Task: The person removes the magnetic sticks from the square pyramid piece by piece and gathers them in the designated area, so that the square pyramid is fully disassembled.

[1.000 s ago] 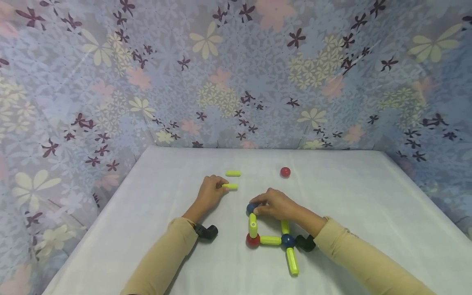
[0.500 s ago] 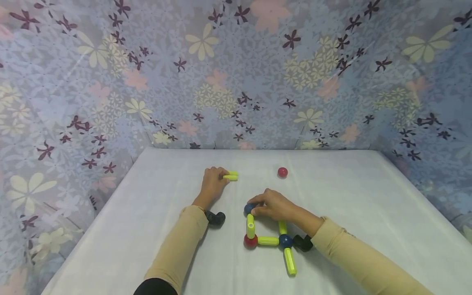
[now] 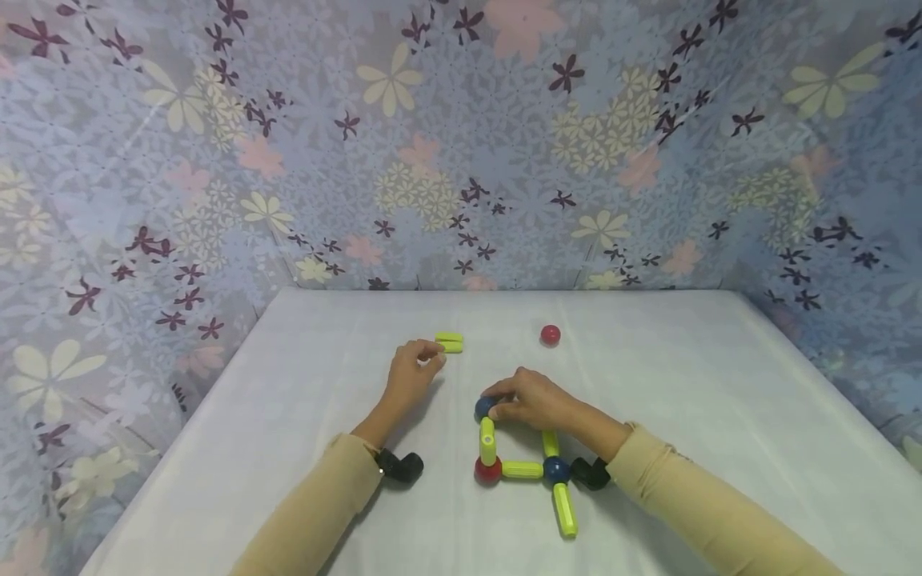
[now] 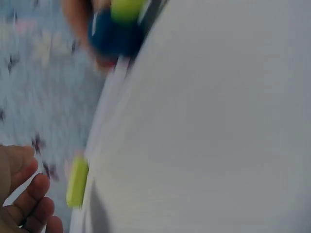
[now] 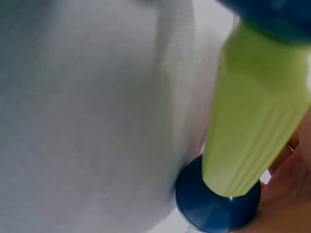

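My right hand pinches a blue ball of a joined ball-and-rod figure. Yellow-green rods link it with a red ball and a second blue ball; one rod points toward me from that second ball. Part of the figure lies hidden under the right hand. Two loose yellow-green rods lie side by side farther back. Just short of them is my left hand, fingers loosely bent, nothing held. The left wrist view shows a gap between these fingers and a rod.
A loose red ball lies toward the back of the white-covered table. Behind the table hangs a floral cloth. Black wrist cameras sit close to the table, the right one beside the second blue ball.
My left hand carried one rod back beside the other, let go of it and drew back toward me. The right hand has stayed on its blue ball.
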Action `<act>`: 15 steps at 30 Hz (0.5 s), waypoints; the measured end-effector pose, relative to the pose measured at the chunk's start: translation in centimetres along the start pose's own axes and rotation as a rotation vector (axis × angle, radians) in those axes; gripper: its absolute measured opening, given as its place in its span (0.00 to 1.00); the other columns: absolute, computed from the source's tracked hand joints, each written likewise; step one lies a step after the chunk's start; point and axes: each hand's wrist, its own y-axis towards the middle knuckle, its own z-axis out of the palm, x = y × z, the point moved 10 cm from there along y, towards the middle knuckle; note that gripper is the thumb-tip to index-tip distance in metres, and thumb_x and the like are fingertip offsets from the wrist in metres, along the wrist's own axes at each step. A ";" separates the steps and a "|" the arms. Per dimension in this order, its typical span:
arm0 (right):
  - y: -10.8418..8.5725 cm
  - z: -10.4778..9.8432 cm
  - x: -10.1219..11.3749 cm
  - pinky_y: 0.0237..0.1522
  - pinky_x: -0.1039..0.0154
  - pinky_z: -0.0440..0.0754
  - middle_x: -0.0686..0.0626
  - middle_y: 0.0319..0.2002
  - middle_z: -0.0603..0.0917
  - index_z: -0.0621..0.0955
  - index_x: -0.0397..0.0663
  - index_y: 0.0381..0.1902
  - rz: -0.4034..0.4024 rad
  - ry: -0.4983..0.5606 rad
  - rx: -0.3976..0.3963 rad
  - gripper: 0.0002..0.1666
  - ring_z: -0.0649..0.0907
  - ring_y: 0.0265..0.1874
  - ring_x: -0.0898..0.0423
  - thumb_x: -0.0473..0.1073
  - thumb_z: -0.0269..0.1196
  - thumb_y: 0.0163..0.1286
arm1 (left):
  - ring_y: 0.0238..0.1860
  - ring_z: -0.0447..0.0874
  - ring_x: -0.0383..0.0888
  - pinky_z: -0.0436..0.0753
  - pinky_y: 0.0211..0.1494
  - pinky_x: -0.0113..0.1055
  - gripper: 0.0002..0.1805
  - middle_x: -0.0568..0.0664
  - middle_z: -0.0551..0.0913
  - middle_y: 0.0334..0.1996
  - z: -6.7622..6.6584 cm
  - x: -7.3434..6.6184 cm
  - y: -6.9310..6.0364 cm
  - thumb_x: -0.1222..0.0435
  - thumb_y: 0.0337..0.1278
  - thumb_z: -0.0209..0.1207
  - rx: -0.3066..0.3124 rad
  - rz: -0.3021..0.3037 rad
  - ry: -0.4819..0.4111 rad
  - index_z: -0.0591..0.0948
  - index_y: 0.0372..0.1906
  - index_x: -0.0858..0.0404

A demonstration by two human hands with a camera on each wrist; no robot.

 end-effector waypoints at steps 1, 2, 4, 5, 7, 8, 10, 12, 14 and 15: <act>0.0 0.0 0.1 0.37 0.67 0.68 0.61 0.36 0.84 0.82 0.58 0.52 -0.003 -0.004 -0.002 0.20 0.71 0.33 0.61 0.50 0.65 0.61 | 0.46 0.75 0.45 0.74 0.49 0.39 0.11 0.50 0.82 0.41 0.0 -0.3 -1.1 0.60 0.61 0.57 0.018 0.001 -0.027 0.81 0.45 0.57; 0.0 0.0 0.1 0.37 0.66 0.69 0.61 0.36 0.84 0.82 0.58 0.52 -0.005 -0.007 -0.002 0.20 0.72 0.33 0.61 0.50 0.65 0.61 | 0.46 0.75 0.44 0.75 0.49 0.39 0.11 0.49 0.82 0.41 0.0 -0.7 -2.3 0.59 0.62 0.56 0.038 0.007 -0.050 0.82 0.45 0.57; 0.1 -0.1 0.1 0.37 0.66 0.69 0.61 0.36 0.85 0.82 0.57 0.51 -0.008 -0.006 0.000 0.20 0.72 0.32 0.61 0.50 0.65 0.61 | 0.45 0.75 0.42 0.75 0.48 0.37 0.11 0.46 0.82 0.42 0.0 -1.6 -4.7 0.57 0.64 0.54 0.086 0.020 -0.075 0.82 0.45 0.54; 0.1 -0.1 0.1 0.38 0.66 0.70 0.61 0.37 0.86 0.82 0.57 0.51 -0.011 -0.006 0.001 0.20 0.73 0.32 0.62 0.50 0.65 0.61 | 0.45 0.75 0.41 0.75 0.48 0.36 0.11 0.45 0.82 0.42 0.1 -2.1 -5.9 0.57 0.65 0.54 0.103 0.037 -0.091 0.82 0.45 0.53; 0.2 -0.1 0.1 0.38 0.66 0.71 0.60 0.39 0.87 0.82 0.57 0.52 -0.010 -0.001 0.003 0.20 0.74 0.32 0.62 0.50 0.65 0.60 | 0.46 0.76 0.40 0.75 0.49 0.34 0.11 0.44 0.82 0.42 0.2 -3.0 -8.2 0.56 0.65 0.53 0.144 0.077 -0.125 0.82 0.46 0.52; 0.2 0.0 0.0 0.39 0.66 0.72 0.60 0.39 0.87 0.82 0.57 0.52 -0.010 0.001 0.005 0.20 0.74 0.32 0.62 0.50 0.65 0.60 | 0.46 0.76 0.40 0.75 0.50 0.34 0.11 0.44 0.83 0.43 0.4 -3.6 -9.2 0.57 0.65 0.53 0.168 0.098 -0.147 0.82 0.47 0.53; 0.2 0.0 0.0 0.39 0.65 0.72 0.60 0.40 0.87 0.82 0.57 0.52 -0.008 0.004 0.005 0.21 0.74 0.33 0.63 0.51 0.65 0.60 | 0.47 0.75 0.41 0.76 0.51 0.33 0.12 0.45 0.82 0.45 0.8 -4.4 -11.0 0.59 0.64 0.54 0.217 0.138 -0.195 0.81 0.49 0.54; 0.2 0.1 0.0 0.39 0.65 0.72 0.60 0.39 0.87 0.82 0.57 0.52 -0.006 0.007 0.004 0.21 0.74 0.32 0.62 0.51 0.65 0.60 | 0.48 0.74 0.43 0.76 0.52 0.33 0.13 0.46 0.82 0.47 1.4 -5.1 -12.3 0.62 0.62 0.56 0.268 0.167 -0.230 0.80 0.51 0.54; 0.2 0.1 0.0 0.38 0.65 0.71 0.62 0.37 0.86 0.82 0.57 0.51 -0.010 0.005 0.000 0.20 0.74 0.32 0.62 0.51 0.65 0.60 | 0.50 0.73 0.44 0.75 0.54 0.34 0.16 0.45 0.81 0.48 2.1 -5.6 -13.2 0.62 0.59 0.58 0.318 0.178 -0.248 0.79 0.53 0.53; 0.2 0.1 0.1 0.38 0.66 0.70 0.62 0.36 0.86 0.82 0.57 0.51 -0.010 0.003 -0.002 0.20 0.74 0.32 0.62 0.51 0.66 0.60 | 0.50 0.72 0.44 0.74 0.54 0.35 0.17 0.44 0.81 0.49 2.4 -5.8 -13.5 0.61 0.58 0.59 0.332 0.183 -0.248 0.78 0.54 0.52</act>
